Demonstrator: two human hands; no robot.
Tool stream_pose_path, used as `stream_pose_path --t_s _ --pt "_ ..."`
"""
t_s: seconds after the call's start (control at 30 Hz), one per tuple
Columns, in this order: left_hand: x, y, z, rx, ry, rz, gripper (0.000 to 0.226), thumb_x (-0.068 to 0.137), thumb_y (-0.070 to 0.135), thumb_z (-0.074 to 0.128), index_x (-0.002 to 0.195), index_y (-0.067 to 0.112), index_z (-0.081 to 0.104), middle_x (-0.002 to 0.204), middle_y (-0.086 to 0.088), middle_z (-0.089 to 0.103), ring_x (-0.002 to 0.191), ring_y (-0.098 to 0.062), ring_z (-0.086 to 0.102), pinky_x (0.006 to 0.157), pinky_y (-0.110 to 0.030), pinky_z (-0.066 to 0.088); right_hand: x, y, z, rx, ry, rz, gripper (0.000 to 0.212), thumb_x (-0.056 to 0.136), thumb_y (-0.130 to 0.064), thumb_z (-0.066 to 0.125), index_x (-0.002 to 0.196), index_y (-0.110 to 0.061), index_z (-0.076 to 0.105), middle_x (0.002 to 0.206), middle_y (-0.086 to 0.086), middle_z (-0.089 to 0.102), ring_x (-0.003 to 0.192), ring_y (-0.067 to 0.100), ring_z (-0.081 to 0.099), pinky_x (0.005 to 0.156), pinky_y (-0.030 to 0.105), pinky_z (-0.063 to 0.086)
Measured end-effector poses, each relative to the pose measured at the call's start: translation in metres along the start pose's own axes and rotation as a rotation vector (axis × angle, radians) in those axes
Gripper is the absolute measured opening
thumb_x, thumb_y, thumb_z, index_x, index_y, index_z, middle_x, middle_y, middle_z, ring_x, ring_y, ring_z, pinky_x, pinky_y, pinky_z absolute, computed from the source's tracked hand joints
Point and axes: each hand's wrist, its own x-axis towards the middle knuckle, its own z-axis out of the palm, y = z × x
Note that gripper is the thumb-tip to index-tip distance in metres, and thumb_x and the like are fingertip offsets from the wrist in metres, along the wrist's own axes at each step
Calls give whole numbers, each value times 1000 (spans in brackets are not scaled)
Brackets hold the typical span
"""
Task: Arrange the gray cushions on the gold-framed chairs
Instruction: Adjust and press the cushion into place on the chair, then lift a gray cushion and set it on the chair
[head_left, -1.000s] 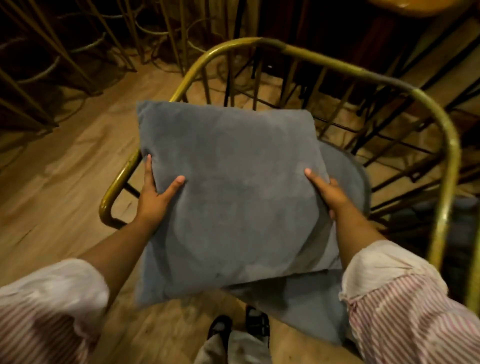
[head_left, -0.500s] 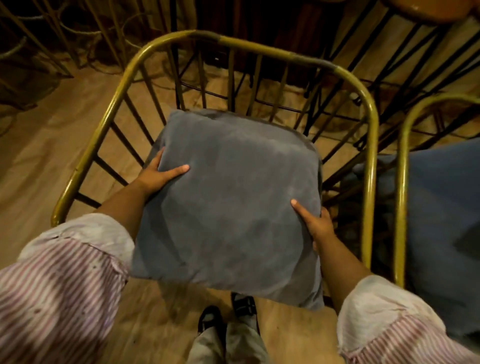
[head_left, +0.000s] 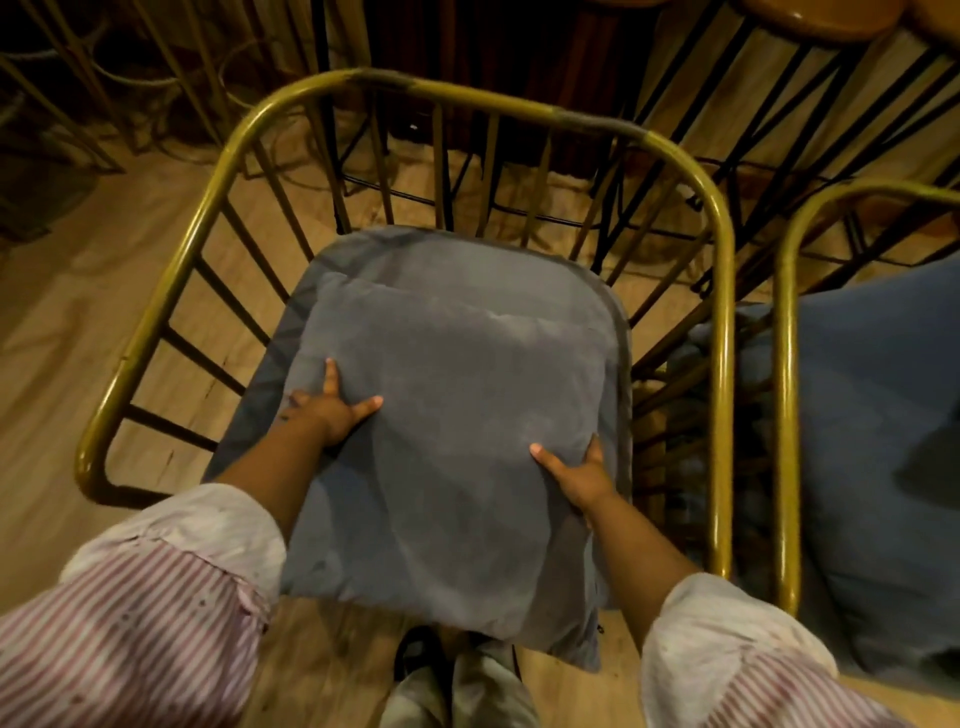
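Note:
A square gray cushion (head_left: 457, 441) lies over the gray seat pad (head_left: 249, 405) of a gold-framed chair (head_left: 724, 332) straight ahead. Its near edge overhangs the seat front. My left hand (head_left: 332, 410) grips the cushion's left side, thumb on top. My right hand (head_left: 579, 475) grips its right side the same way. A second gold-framed chair (head_left: 787, 415) stands at the right with a blue-gray cushion (head_left: 872, 467) on it.
Wooden floor (head_left: 67, 322) lies to the left. Dark metal legs of stools (head_left: 810, 15) and other chairs crowd the back and the back left. My feet (head_left: 457, 675) stand just in front of the chair.
The cushion has come down from tilted in the air onto the chair seat, and my view has shifted over this chair. Both hands have kept hold of its sides.

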Motion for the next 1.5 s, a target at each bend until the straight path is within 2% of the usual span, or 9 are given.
stream_pose_path --t_s 0.13,0.2,0.3,0.4,0.57,0.83,1.07,1.2,1.5 --pt "-26 21 1 48 -57 169 101 80 64 54 154 21 -1 162 -15 6 147 -43 9 120 -52 13 -16 -20 -19 -157 -26 -125 65 84 -31 70 138 -6 45 140 15 53 127 34 51 106 41 42" --pt "-62 43 -4 62 -115 313 84 88 47 57 152 12 16 160 -12 21 146 -35 22 119 -41 20 -35 -30 -32 -168 -18 -186 53 89 -24 65 134 -3 49 139 16 54 127 32 51 106 38 41" --pt "-116 83 -9 76 -161 475 59 95 26 53 146 4 32 154 -13 35 140 -27 37 109 -27 28 -71 -42 -56 -211 39 -316 49 89 -25 64 133 -4 53 137 17 55 127 29 52 107 36 40" --pt "-174 125 -17 148 -154 590 64 97 33 48 149 5 25 157 -13 28 142 -28 33 111 -29 27 -111 -57 -96 -255 87 -444 44 90 -26 63 129 -6 57 132 13 60 124 25 54 99 26 39" --pt "-268 195 -13 280 -138 829 69 97 38 44 152 7 16 160 -13 21 146 -29 26 114 -33 23 -167 -74 -185 -321 280 -562 46 91 -30 61 131 -8 55 131 15 59 126 28 52 100 28 37" --pt "-407 318 52 343 -56 1138 64 95 36 49 148 7 28 150 -16 41 137 -29 42 104 -29 36 -230 -47 -372 -280 521 -606 49 93 -33 57 136 -10 50 139 12 52 130 27 46 105 33 36" --pt "-499 426 142 266 -129 1251 63 95 38 50 148 13 30 153 -9 38 138 -26 39 109 -33 33 -236 3 -525 -254 643 -555 49 93 -35 57 135 -11 51 142 10 51 133 25 44 108 33 33" --pt "-531 475 186 243 -119 1236 71 94 44 49 152 13 21 159 -9 23 145 -28 27 113 -36 28 -218 23 -596 -188 699 -498 50 93 -35 57 135 -9 51 142 10 51 133 24 45 105 32 35" --pt "-495 582 241 286 -90 1132 75 91 44 54 151 11 22 158 -12 26 143 -31 30 112 -40 30 -107 29 -691 -50 667 -208 53 96 -34 50 138 0 45 144 19 47 132 34 43 106 37 35"
